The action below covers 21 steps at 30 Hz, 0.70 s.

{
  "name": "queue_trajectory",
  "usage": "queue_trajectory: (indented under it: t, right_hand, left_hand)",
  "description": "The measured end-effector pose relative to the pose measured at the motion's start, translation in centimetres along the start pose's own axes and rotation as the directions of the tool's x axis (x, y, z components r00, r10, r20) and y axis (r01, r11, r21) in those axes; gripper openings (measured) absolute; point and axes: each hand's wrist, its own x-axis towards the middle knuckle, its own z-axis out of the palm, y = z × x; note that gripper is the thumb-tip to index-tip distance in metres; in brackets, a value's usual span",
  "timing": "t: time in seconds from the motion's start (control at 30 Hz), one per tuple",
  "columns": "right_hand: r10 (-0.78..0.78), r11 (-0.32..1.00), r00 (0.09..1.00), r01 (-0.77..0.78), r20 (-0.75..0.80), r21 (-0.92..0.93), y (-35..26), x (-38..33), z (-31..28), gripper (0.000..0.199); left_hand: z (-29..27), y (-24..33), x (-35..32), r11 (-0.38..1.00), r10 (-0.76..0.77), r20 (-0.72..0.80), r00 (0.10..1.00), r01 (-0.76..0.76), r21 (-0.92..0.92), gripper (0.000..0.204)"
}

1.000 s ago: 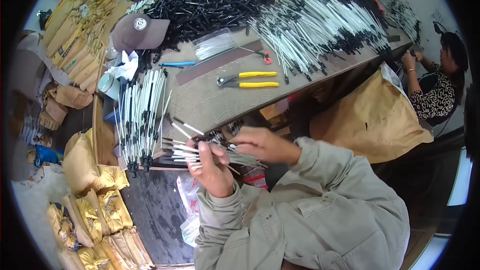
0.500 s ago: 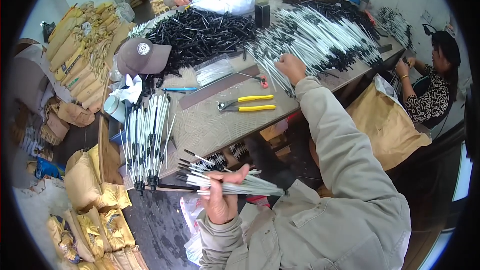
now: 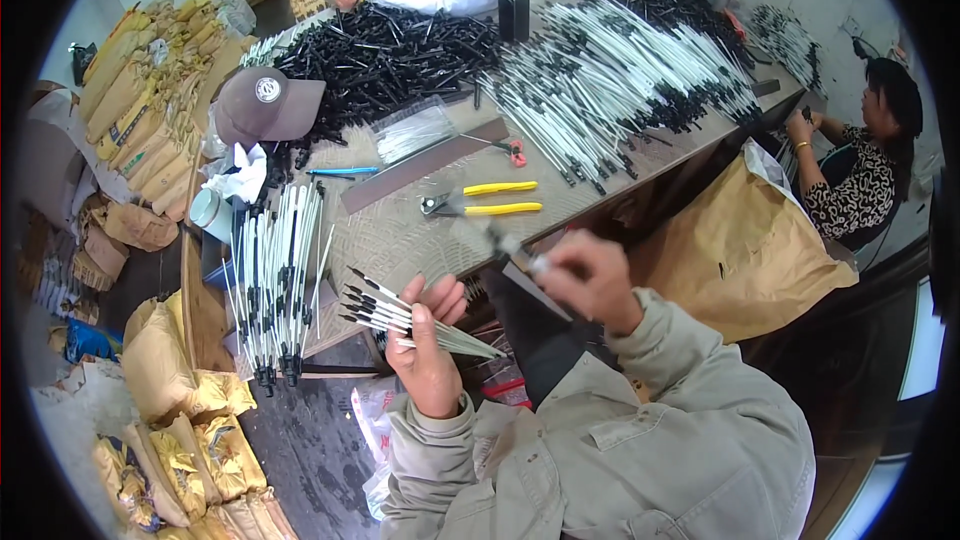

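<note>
A bundle of thin white rods with dark tips (image 3: 385,315) lies in my left hand (image 3: 432,365), whose fingers curl round it at the near table edge. To its right, my right hand (image 3: 597,280) pinches a white rod with a dark end (image 3: 520,252), smeared by motion. A large heap of white rods with black ends (image 3: 610,75) covers the table's right part, beyond the right hand. Yellow-handled nippers (image 3: 500,198) rest on the table just past both hands. Another row of white rods with black fittings (image 3: 280,280) sits left of my left hand.
Black pieces (image 3: 390,60) are heaped at the back, beside a grey cap (image 3: 270,105). A metal bar (image 3: 425,168) and blue pen (image 3: 343,171) lie mid-table. Brown paper sacks (image 3: 740,240) stand right. Co-workers sit at the far side and at right.
My right hand has come back from the rod heap toward my left hand, now with a rod in its fingers. The left hand's bundle has turned, its tips fanned out. The view has shifted slightly.
</note>
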Motion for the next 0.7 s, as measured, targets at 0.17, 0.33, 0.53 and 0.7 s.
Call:
queue_trajectory:
  t: [0.17, 0.33, 0.53, 0.7]
  right_hand:
    - [-0.056, 0.998, 0.990, 0.053, 0.129, 0.024, -0.8, -2.6, 3.8, 0.013]
    - [-0.100, 0.990, 0.988, 0.087, 0.117, 0.113, -0.9, -3.7, 5.2, 0.017]
    - [0.051, 0.972, 0.989, -0.081, 0.139, 0.221, -0.9, -4.1, 6.1, 0.016]
    - [0.002, 0.951, 0.746, -0.207, 0.666, 0.229, 0.8, 0.1, 3.4, 0.011]
  left_hand:
    - [1.0, -0.3, -1.1, 0.970, 0.205, 0.076, 0.976, -0.213, 0.114, 0.028]
    - [0.9, -0.3, -1.3, 0.975, 0.201, -0.099, 0.975, -0.189, 0.117, 0.026]
    - [0.5, 0.3, -1.7, 0.977, 0.143, -0.089, 0.986, -0.155, -0.145, 0.026]
    - [-0.8, 1.2, -2.5, 0.947, 0.014, 0.102, 0.995, 0.020, -0.319, 0.019]
